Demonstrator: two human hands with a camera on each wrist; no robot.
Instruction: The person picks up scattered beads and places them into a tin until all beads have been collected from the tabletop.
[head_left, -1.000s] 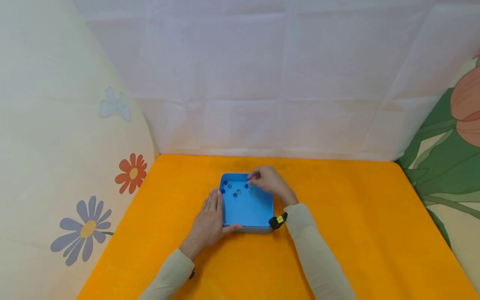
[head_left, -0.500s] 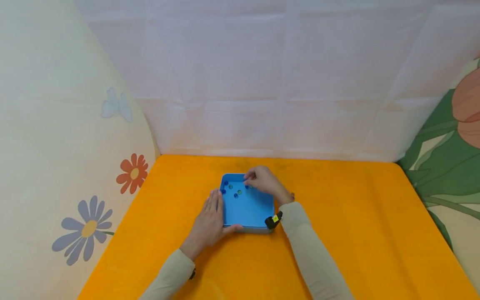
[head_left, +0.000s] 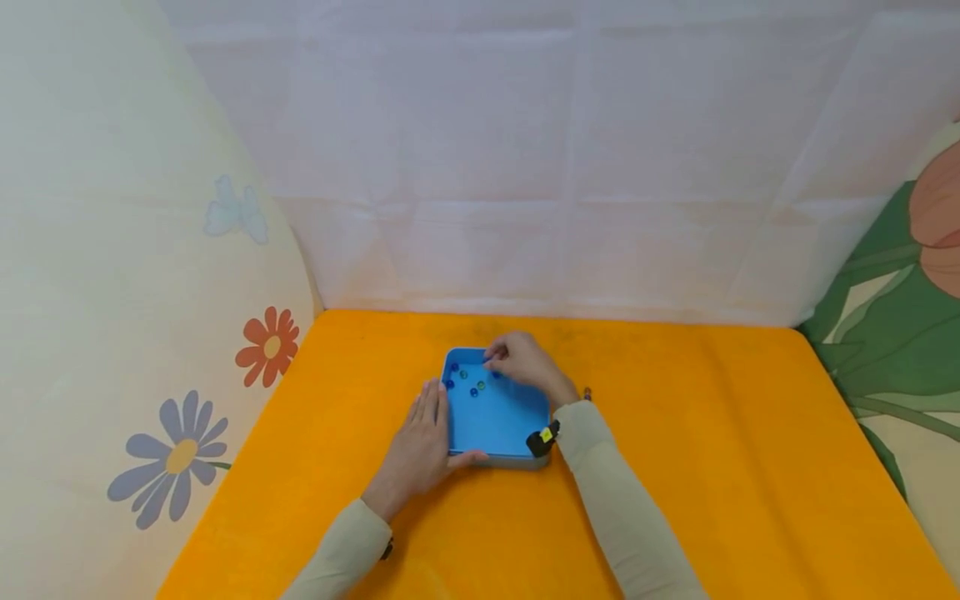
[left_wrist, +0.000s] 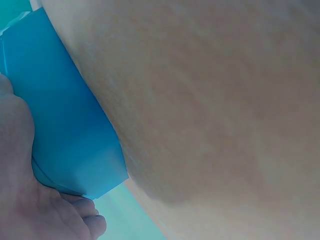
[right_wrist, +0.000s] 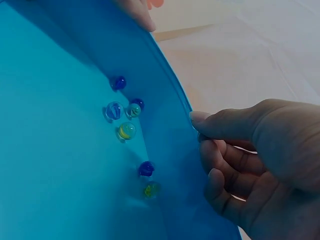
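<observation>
A blue square tray (head_left: pixel 498 417) holds several glass marbles (right_wrist: pixel 126 130), some dark blue and some clear with coloured swirls, mostly toward its far left corner. My left hand (head_left: pixel 416 446) lies with straight fingers along the tray's left wall, its thumb at the front edge. In the left wrist view, skin fills much of the frame beside the blue wall (left_wrist: pixel 75 110). My right hand (head_left: pixel 525 362) reaches over the far side, thumb and index finger pinched together. In the right wrist view, a small dark bit, seemingly a marble (right_wrist: pixel 201 136), shows between them, overlapping the tray's rim.
The tray stands on an orange table cover (head_left: pixel 675 433). A small brown thing (head_left: pixel 587 393) lies just right of my right wrist. A white sheet (head_left: pixel 525 167) hangs behind, with flower-printed cloth (head_left: pixel 180 454) at the sides.
My right hand has moved a little left along the tray's far side, uncovering the small brown thing beside the wrist. The left hand stays against the tray.
</observation>
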